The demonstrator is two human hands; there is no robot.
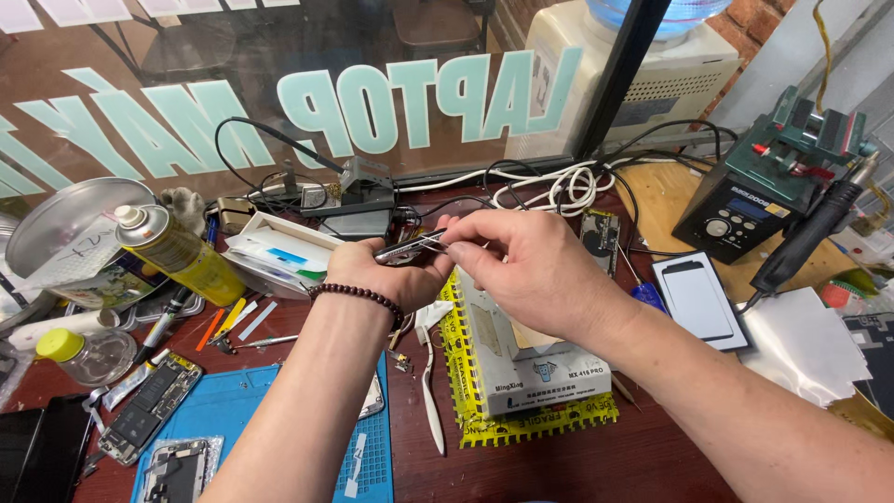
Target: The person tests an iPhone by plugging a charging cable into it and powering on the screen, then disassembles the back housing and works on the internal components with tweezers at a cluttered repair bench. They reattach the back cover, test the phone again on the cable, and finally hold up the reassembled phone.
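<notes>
My left hand (384,273), with a dark bead bracelet on the wrist, grips a thin phone (407,248) held edge-on above the table. My right hand (521,265) pinches the phone's right end with thumb and fingertips. Both hands hover over a grey box (521,363) wrapped in yellow tape. Below the left forearm lies a blue work mat (233,410) with a dismantled phone (149,405) at its left edge and another opened phone (182,466) at its bottom.
A yellow spray can (177,250) and a small yellow-capped bottle (79,354) stand at the left. A white tray of parts (279,251), a soldering stand (358,191), tangled cables (549,186), a hot-air station (745,200) and a white screen panel (700,300) surround the hands. A white spudger (430,401) lies nearby.
</notes>
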